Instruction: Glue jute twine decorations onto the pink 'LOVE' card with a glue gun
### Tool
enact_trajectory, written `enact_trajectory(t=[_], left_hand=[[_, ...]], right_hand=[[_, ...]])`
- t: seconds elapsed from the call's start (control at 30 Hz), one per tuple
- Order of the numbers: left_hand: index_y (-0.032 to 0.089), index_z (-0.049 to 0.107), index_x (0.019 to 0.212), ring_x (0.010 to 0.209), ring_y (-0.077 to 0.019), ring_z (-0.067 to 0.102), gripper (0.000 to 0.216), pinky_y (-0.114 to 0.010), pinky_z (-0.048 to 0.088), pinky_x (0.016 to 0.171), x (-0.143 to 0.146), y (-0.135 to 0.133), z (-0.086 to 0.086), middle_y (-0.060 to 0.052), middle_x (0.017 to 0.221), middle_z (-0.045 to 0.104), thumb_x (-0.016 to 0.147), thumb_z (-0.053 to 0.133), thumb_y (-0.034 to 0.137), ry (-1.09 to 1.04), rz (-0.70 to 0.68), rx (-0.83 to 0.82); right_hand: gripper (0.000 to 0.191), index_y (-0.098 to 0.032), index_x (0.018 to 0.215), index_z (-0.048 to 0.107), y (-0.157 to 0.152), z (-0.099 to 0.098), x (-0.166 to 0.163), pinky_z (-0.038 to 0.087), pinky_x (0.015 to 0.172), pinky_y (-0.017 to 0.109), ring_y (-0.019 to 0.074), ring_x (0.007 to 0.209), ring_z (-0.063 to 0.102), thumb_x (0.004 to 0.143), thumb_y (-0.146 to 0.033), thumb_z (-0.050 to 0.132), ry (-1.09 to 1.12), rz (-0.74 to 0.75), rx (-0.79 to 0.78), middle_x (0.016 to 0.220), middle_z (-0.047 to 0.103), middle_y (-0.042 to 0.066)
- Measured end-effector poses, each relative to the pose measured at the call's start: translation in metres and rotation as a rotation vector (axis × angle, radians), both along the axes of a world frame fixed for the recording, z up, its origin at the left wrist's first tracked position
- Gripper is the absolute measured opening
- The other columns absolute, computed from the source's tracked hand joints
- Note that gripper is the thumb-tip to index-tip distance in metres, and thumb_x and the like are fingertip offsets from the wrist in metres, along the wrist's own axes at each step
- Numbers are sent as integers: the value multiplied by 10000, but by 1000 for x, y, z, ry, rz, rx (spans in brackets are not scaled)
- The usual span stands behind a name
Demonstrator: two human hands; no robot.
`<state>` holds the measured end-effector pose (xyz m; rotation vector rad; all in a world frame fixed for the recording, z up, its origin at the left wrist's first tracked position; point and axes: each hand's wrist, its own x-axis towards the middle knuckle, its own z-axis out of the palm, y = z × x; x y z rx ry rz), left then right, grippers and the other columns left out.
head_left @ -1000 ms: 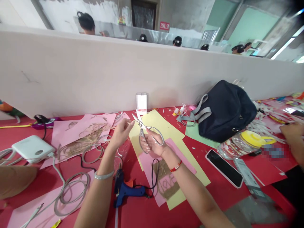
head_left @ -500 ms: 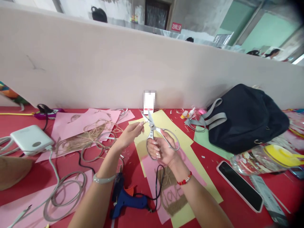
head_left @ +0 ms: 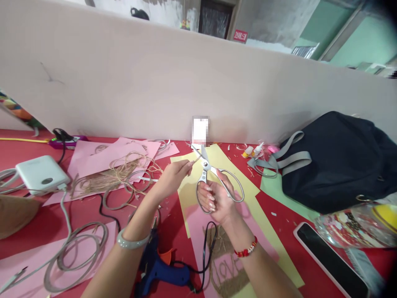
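Observation:
My right hand (head_left: 219, 200) holds a pair of metal scissors (head_left: 205, 165) by its loop handles, with the blades apart and pointing away from me. Just left of the blades, my left hand (head_left: 175, 177) pinches a short, thin strand of twine (head_left: 197, 159), whose end reaches between the blades. Below the hands, a brown twine-covered piece with the word LOVE (head_left: 228, 269) lies on pink paper (head_left: 196, 225), partly behind my right forearm. A blue glue gun (head_left: 170, 271) rests between my forearms, its black cord looping beside the piece.
Loose twine (head_left: 108, 176) and pink sheets (head_left: 89, 155) lie at left, near a white power bank (head_left: 41, 174) and coiled cable. To the right are a dark backpack (head_left: 338, 161), a phone (head_left: 331, 258) and a clear plastic container (head_left: 350, 225). A pale partition (head_left: 139, 82) bounds the red table.
The camera view has shifted a little, so the scene sits differently in the frame. Both hands keep their hold, and the twine strand now reaches between the scissor blades.

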<state>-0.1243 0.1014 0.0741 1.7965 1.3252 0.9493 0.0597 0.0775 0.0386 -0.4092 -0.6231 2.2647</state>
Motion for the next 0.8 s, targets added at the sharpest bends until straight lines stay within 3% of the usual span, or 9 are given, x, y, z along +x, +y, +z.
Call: enact_trajectory(t=[0.2,0.47,0.8], left_hand=[[220,455,692,602,-151,394,455,-296,306,620,0,-3,4,25,627,420,989,391,559,-27,46,-71],[218,486,688,597,-158,488,462,-300,371,649,-2,-2,1,16,603,508,999,411,551,-54,51,-67],[212,521,695,611,-156,530,490,-293,404,657,-7,2,-3,10,616,548,1000,446,588,-70,54,-58]], right_hand=[[546,-183,640,524,1,-5,0,324,312,166,58,332,287,925,-649,551,11,-7,21,454,401,-63],[446,-173,630,551,2,-5,-1,323,303,170,63,324,344,827,-560,651,12,7,65,457,432,-53],[451,-187,604,530,1,-4,-3,271,294,167,55,311,325,778,-581,663,-72,-24,64,436,419,-61]])
